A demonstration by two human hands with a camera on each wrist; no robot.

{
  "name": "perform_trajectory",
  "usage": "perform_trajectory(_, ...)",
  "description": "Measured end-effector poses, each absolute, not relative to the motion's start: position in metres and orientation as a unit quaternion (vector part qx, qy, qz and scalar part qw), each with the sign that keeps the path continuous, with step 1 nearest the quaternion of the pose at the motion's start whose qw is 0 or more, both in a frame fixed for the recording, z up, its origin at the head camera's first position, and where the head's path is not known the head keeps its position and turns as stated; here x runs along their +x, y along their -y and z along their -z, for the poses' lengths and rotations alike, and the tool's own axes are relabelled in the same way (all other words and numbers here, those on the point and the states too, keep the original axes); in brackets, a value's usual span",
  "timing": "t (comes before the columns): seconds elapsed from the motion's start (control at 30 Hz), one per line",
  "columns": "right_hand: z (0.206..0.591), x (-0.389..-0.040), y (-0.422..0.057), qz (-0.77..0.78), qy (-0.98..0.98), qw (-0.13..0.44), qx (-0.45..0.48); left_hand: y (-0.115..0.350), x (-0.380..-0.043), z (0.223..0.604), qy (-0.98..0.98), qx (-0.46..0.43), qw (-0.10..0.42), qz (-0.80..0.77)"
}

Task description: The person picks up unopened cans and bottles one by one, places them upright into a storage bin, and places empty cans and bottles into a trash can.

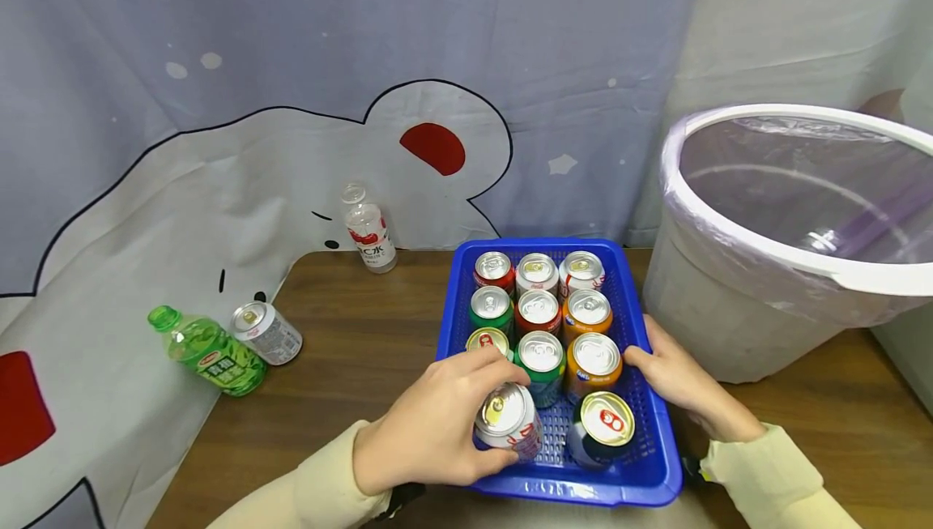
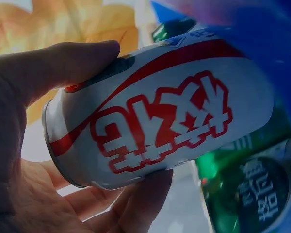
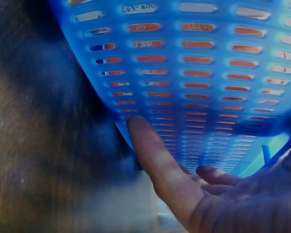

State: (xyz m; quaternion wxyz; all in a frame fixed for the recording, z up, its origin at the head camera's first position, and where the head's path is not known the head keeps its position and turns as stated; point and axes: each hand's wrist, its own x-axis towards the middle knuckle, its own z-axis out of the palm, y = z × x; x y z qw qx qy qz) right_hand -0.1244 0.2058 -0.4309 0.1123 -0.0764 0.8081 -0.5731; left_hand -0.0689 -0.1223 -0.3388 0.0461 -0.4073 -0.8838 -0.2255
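My left hand [image 1: 445, 415] grips a white can [image 1: 504, 411] with red lettering, thumb on the near side and fingers around the far side. It holds the can upright at the near left corner of the blue basket [image 1: 659, 464]. The can's large red-edged characters fill the left wrist view, with a green can [image 2: 247, 189] beside it. My right hand [image 1: 678, 375] holds the basket's right side, thumb at the rim and fingers along the slotted outer wall. Rows of upright cans stand inside, among them an orange can [image 1: 594, 359] and a dark can [image 1: 603, 429].
A large bin [image 1: 722, 294] with a clear liner stands right of the basket, close to my right hand. On the left, a green bottle [image 1: 219, 359] lies by a tilted silver can [image 1: 273, 334]. A clear bottle [image 1: 370, 233] stands at the back against the printed curtain [image 1: 291, 164].
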Motion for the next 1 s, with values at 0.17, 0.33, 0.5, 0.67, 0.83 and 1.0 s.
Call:
perform_trajectory(0.17, 0.431, -0.124, -0.206, 0.576, -0.806, 0.118, -0.074, 0.107, -0.072, 0.341, 0.876, -0.454, 0.027, 0.161)
perform_trajectory(0.33, 0.431, -0.123, -0.205, 0.575, -0.806, 0.115, -0.074, 0.095, -0.076, 0.339, 0.866, -0.487, 0.009, 0.118)
perform_trajectory(0.5, 0.43, -0.123, -0.205, 0.576, -0.806, 0.116, -0.073, 0.084, -0.082, 0.338, 0.858, -0.508, -0.016, 0.077)
perform_trajectory(0.67, 0.43, -0.123, -0.204, 0.573, -0.808, 0.113, -0.076, 0.075, -0.087, 0.343, 0.855, -0.517, -0.026, 0.048)
perform_trajectory(0.83, 0.43, -0.123, -0.204, 0.569, -0.811, 0.11, -0.078, 0.07, -0.09, 0.346, 0.853, -0.521, -0.008, 0.028)
perform_trajectory(1.0, 0.43, -0.123, -0.205, 0.571, -0.809, 0.114, -0.077, 0.067, -0.092, 0.345, 0.853, -0.522, -0.011, 0.012)
